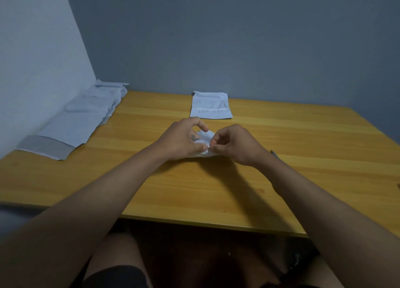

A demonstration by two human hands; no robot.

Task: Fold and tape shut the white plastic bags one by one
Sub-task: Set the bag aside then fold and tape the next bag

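Observation:
Both hands meet at the middle of the wooden table [270, 179] over a small crumpled piece of white plastic [204, 137]. My left hand [179, 139] curls its fingers around the piece from the left. My right hand [236, 143] pinches its near edge with thumb and fingertips. Most of the piece is hidden under my hands. A folded white plastic bag [210, 105] lies flat at the far edge, just beyond my hands. A stack of flat white bags [78, 118] with grey flaps lies along the left wall.
Grey walls close off the table at the back and left. A thin dark object [274, 153] lies on the table just right of my right wrist. Bare wood shows in front of me and to the right.

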